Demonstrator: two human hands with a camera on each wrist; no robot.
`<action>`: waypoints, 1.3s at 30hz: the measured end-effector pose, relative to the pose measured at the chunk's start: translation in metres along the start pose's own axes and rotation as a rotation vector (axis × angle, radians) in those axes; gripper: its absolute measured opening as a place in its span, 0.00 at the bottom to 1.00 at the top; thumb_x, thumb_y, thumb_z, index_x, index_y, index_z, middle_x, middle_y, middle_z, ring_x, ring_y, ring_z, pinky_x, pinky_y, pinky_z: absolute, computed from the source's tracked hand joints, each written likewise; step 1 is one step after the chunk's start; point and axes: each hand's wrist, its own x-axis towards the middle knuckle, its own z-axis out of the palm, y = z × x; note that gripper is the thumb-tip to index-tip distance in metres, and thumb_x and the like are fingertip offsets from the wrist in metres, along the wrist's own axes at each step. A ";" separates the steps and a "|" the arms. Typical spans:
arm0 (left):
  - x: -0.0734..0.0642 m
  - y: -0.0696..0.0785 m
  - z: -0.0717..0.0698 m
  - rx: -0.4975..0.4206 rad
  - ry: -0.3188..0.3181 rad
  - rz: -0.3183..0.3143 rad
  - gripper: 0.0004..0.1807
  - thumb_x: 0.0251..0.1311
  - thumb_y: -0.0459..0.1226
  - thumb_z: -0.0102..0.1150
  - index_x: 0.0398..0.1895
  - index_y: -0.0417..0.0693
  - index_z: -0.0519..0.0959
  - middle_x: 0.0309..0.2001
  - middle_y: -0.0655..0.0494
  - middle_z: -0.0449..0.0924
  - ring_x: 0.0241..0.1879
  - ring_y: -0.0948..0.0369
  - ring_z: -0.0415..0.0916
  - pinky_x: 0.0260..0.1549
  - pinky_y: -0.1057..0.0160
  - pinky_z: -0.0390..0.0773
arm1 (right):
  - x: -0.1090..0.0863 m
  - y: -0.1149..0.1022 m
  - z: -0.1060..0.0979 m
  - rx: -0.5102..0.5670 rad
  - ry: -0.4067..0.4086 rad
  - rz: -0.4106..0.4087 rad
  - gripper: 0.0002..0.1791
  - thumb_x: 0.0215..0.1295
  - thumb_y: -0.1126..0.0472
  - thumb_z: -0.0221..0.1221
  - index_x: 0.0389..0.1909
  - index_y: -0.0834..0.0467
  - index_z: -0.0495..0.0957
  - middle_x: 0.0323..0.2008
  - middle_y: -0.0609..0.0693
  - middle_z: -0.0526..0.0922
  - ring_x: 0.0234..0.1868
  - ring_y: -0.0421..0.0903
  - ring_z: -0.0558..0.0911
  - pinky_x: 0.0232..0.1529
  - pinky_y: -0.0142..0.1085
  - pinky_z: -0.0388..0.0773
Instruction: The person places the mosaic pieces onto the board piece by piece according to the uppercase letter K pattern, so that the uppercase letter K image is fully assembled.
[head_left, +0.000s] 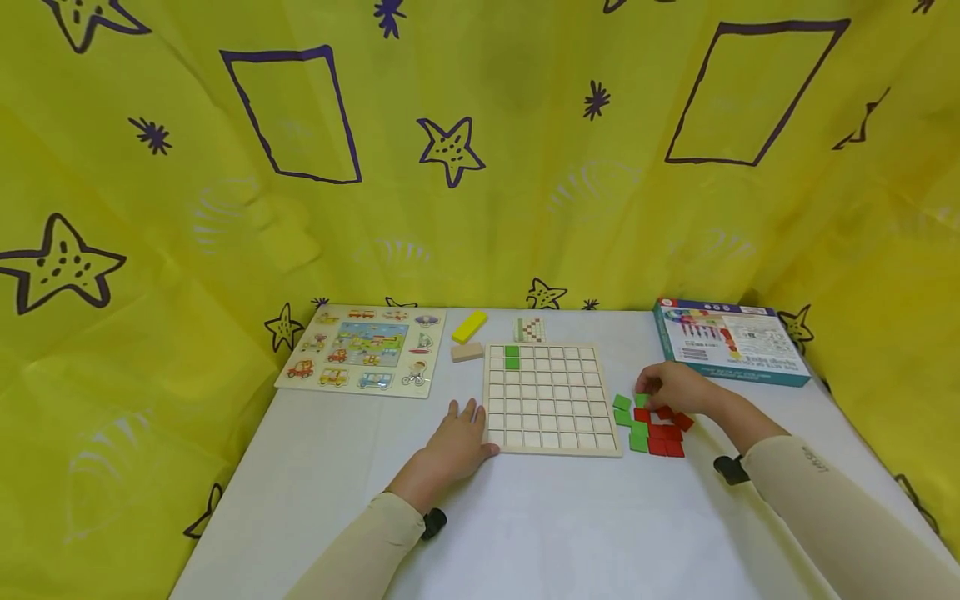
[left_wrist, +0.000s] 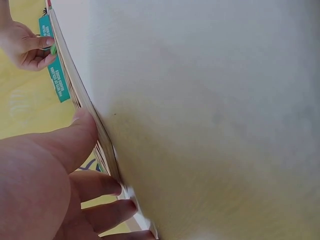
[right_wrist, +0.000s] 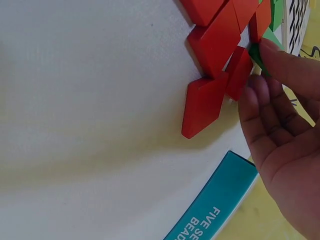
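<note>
While a yellow curtain (head_left: 510, 225) with dark starfish outlines closes off the back and sides, a white table (head_left: 570, 517) carries everything else. At its far left corner lies a picture puzzle board (head_left: 352, 387), showing vehicles around a central scene. Midway between the table's side edges, toward the far edge, lies the grid board (head_left: 550, 408): flat, pale wood, divided into square cells by raised lines. Two green tiles fill the top two cells of its second column from the left. A teal-sided box (head_left: 720, 337) occupies the table's far right corner.

The left hand (head_left: 453, 446) has its fingers spread apart at the grid board's near left corner, thumb against the rim. The right hand (head_left: 675, 390), beyond the board's right edge, has thumb and fingers drawn close, pinching one green tile (right_wrist: 256, 55) above the loose pieces.

By the table's far edge, just behind the grid board, is a small patterned card (head_left: 529, 330). A yellow block (head_left: 469, 327) and a plain wooden block (head_left: 467, 352) lie beside the board's far left corner. Smallest are the loose square tiles, green ones (head_left: 638, 439) nearer the board, glossy red ones (head_left: 666, 440) mostly toward the table's right edge, some touching.
</note>
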 end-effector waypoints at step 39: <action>0.000 0.005 0.003 0.017 0.011 -0.037 0.41 0.70 0.55 0.55 0.74 0.34 0.62 0.75 0.38 0.58 0.74 0.37 0.51 0.69 0.46 0.63 | 0.085 -0.106 0.025 0.003 0.096 -0.293 0.05 0.65 0.67 0.66 0.40 0.60 0.83 0.38 0.50 0.84 0.42 0.49 0.82 0.44 0.43 0.81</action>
